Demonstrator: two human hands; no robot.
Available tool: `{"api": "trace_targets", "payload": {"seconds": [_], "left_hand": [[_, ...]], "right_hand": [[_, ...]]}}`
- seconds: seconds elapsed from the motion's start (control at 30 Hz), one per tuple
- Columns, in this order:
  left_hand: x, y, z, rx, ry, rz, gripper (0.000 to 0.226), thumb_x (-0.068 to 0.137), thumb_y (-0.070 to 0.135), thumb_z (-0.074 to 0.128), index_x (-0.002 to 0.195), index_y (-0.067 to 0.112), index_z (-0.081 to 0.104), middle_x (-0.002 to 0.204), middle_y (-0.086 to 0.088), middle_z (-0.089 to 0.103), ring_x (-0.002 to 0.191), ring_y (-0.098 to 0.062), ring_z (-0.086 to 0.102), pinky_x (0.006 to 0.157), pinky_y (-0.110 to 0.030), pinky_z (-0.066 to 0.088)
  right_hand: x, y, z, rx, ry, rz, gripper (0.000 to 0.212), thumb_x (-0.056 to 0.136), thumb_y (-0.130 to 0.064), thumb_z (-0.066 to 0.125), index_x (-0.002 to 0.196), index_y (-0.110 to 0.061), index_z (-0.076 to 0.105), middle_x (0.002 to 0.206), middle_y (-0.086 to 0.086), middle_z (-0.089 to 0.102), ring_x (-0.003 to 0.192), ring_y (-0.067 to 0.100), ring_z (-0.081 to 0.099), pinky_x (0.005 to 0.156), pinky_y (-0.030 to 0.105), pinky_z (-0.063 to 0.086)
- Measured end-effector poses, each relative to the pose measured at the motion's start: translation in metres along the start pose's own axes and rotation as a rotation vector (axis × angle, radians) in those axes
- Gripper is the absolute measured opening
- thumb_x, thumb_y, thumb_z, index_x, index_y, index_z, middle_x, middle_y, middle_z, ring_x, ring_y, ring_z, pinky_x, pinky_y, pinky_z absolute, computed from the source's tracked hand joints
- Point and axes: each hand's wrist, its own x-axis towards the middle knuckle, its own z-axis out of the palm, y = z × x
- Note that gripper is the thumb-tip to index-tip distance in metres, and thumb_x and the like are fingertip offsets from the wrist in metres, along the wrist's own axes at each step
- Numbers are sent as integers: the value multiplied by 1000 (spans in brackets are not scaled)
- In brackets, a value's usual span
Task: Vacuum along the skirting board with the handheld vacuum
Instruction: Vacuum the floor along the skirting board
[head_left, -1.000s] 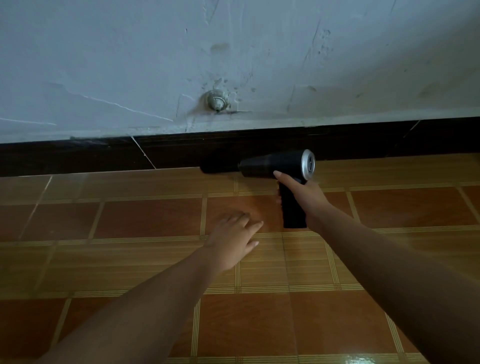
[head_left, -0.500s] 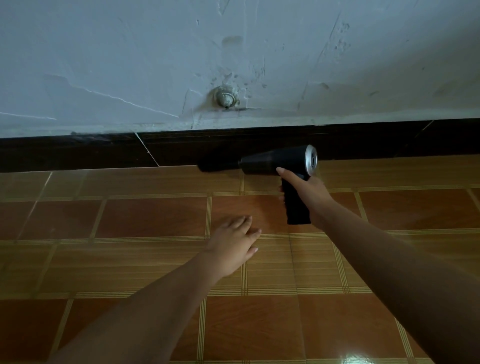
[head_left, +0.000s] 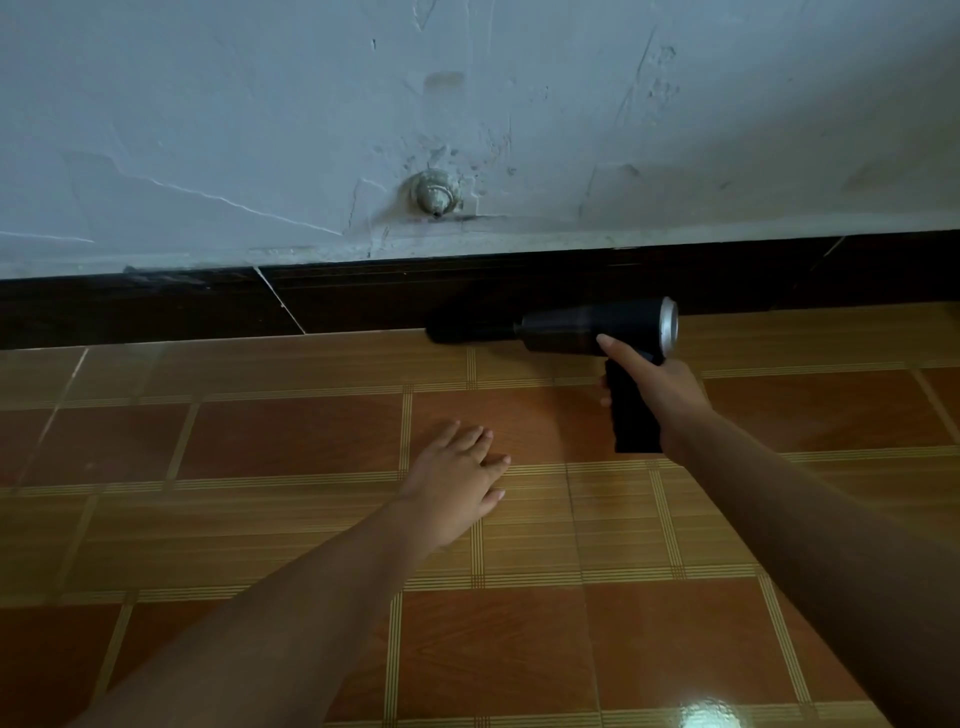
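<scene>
Orange tiled floor below dark skirting board: right hand curls round the grip of the black, silver-capped handheld vacuum, nozzle at the board; seemingly light, rigid; left hand flat, fingers straight, empty

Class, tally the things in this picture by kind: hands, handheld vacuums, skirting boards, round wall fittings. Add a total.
Hands: 2, left hand, right hand
Handheld vacuum: 1
Skirting board: 1
Round wall fitting: 1
Total: 5
</scene>
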Motion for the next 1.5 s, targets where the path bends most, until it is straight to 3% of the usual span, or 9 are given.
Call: {"api": "trace_targets", "payload": {"seconds": [0.37, 0.8, 1.03, 1.3, 1.5], "left_hand": [[0, 1, -4, -14, -24, -9, 50, 101, 41, 23, 148, 24, 18, 157, -10, 12, 146, -21, 6, 118, -35, -2], [1, 2, -5, -16, -23, -17, 50, 101, 41, 23, 148, 25, 20, 157, -9, 14, 146, -20, 7, 118, -32, -2], [0, 2, -4, -38, -24, -12, 50, 101, 41, 23, 148, 25, 18, 158, -10, 11, 146, -20, 6, 117, -32, -2], [-2, 0, -1, -55, -22, 2, 52, 101, 41, 24, 149, 23, 14, 158, -11, 6, 146, -22, 3, 117, -33, -3], [-2, -1, 0, -54, -10, 15, 53, 101, 40, 25, 149, 23, 13, 158, -11, 6, 146, -22, 3, 117, -33, -4]], "right_hand": [[-14, -2, -42, 45, 76, -40, 29, 79, -37, 68, 89, -12, 57, 70, 5, 61, 54, 17, 57, 53, 28, 49], [-22, 1, -86, 126, 172, -15, 40, 79, -39, 68, 102, -7, 56, 74, 6, 60, 58, 17, 58, 55, 27, 50], [-19, -2, -70, 64, 156, -16, 32, 79, -40, 68, 87, -11, 58, 69, 5, 60, 54, 16, 57, 53, 27, 49], [-7, -2, -37, 63, 97, -39, 34, 78, -38, 70, 92, -9, 58, 66, 5, 60, 43, 12, 57, 45, 23, 48], [0, 0, -16, 23, 58, -41, 42, 78, -41, 69, 102, -9, 58, 71, 6, 61, 49, 14, 58, 46, 23, 48]]}}
